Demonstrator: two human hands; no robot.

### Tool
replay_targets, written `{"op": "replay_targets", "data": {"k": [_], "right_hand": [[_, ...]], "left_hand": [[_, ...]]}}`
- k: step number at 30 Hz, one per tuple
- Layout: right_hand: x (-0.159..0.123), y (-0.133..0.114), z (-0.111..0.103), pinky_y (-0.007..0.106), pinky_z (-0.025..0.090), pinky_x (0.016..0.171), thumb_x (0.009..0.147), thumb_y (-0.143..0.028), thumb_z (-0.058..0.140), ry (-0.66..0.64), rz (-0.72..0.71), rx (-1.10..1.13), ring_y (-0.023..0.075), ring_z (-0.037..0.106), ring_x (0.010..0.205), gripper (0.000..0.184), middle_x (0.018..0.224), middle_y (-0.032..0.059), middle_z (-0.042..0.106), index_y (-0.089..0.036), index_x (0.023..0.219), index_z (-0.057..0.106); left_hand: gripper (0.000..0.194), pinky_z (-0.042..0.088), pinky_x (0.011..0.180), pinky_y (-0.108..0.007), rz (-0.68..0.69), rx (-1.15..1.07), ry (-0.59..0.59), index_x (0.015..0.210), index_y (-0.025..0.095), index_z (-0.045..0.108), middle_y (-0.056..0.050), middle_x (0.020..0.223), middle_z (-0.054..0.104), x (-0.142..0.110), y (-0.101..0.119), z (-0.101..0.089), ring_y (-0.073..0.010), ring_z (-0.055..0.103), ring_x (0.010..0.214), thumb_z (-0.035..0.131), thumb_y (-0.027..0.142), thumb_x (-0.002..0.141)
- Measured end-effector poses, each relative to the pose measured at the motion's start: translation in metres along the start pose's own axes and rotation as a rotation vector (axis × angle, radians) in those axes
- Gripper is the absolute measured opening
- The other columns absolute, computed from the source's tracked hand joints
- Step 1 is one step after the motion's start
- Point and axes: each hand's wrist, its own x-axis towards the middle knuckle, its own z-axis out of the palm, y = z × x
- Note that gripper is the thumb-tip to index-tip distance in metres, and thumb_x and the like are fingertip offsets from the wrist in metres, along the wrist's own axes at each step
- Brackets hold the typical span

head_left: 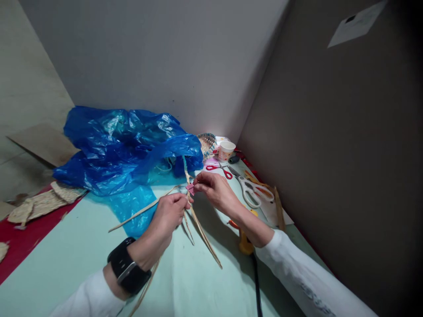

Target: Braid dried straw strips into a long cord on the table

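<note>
My left hand (169,214), with a black band on its wrist, pinches several pale dried plant strips (205,240) where they come together. The strips fan out beneath and beside the fingers. Just above, my right hand (214,188) grips a small pink piece (191,189) between thumb and fingers, against the strips. Whether that piece is paper or cloth I cannot tell. Beyond the hands, a strip runs up toward a crumpled blue plastic bag (132,145). The exact contact of strips and pink piece is partly hidden by fingertips.
White-handled scissors (253,190) and red-handled scissors (228,174) lie to the right. A paper cup (227,150) and a woven basket (207,146) stand at the back. Under my right forearm is a yellow tool (245,243) with a black cord. Woven pieces (42,207) lie far left.
</note>
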Motion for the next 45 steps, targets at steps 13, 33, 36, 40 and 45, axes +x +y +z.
{"op": "replay_targets", "data": {"k": [13, 33, 36, 40, 45], "right_hand": [[0.016, -0.002, 0.006, 0.025, 0.040, 0.070, 0.079, -0.010, 0.050, -0.035, -0.012, -0.281, 0.0187, 0.063, 0.077, 0.022, 0.079, 0.0071, 0.073, -0.016, 0.082, 0.071], [-0.019, 0.014, 0.006, 0.028, 0.041, 0.083, 0.087, -0.010, 0.044, -0.062, -0.022, -0.361, 0.0233, 0.061, 0.103, 0.045, 0.115, 0.0158, 0.065, -0.014, 0.132, 0.048], [-0.013, 0.013, 0.003, 0.028, 0.041, 0.081, 0.089, -0.014, 0.045, -0.081, 0.018, -0.358, 0.0248, 0.061, 0.104, 0.040, 0.113, 0.0162, 0.066, -0.014, 0.129, 0.051], [-0.007, 0.011, 0.006, 0.028, 0.040, 0.076, 0.086, -0.013, 0.049, -0.054, 0.067, -0.386, 0.0257, 0.062, 0.101, 0.038, 0.109, 0.0176, 0.067, -0.013, 0.124, 0.053], [-0.025, 0.001, 0.008, 0.028, 0.035, 0.063, 0.085, -0.018, 0.047, -0.054, 0.163, -0.404, 0.0223, 0.061, 0.080, 0.019, 0.087, 0.0147, 0.068, -0.013, 0.096, 0.062]], "left_hand": [[0.016, 0.011, 0.039, -0.017, -0.025, -0.042, -0.050, 0.059, 0.012, 0.055, 0.004, 0.053, 0.046, 0.005, 0.002, -0.005, 0.0000, 0.023, 0.038, 0.063, 0.025, 0.065], [0.010, 0.010, 0.035, -0.014, -0.069, -0.056, -0.105, 0.061, 0.011, 0.055, 0.008, 0.048, 0.037, 0.004, 0.007, -0.006, 0.0007, 0.021, 0.034, 0.061, 0.014, 0.069], [0.008, 0.010, 0.035, -0.014, -0.075, -0.045, -0.102, 0.063, 0.010, 0.057, 0.008, 0.046, 0.037, 0.006, 0.006, -0.007, 0.0009, 0.021, 0.033, 0.060, 0.014, 0.070], [0.011, 0.012, 0.035, -0.014, -0.069, -0.035, -0.107, 0.062, 0.011, 0.057, 0.008, 0.045, 0.038, 0.007, 0.003, -0.008, 0.0006, 0.022, 0.033, 0.064, 0.017, 0.068], [0.013, 0.012, 0.035, -0.014, -0.057, -0.035, -0.124, 0.060, 0.011, 0.056, 0.007, 0.046, 0.039, 0.009, 0.001, -0.010, 0.0007, 0.024, 0.034, 0.065, 0.019, 0.066]]}}
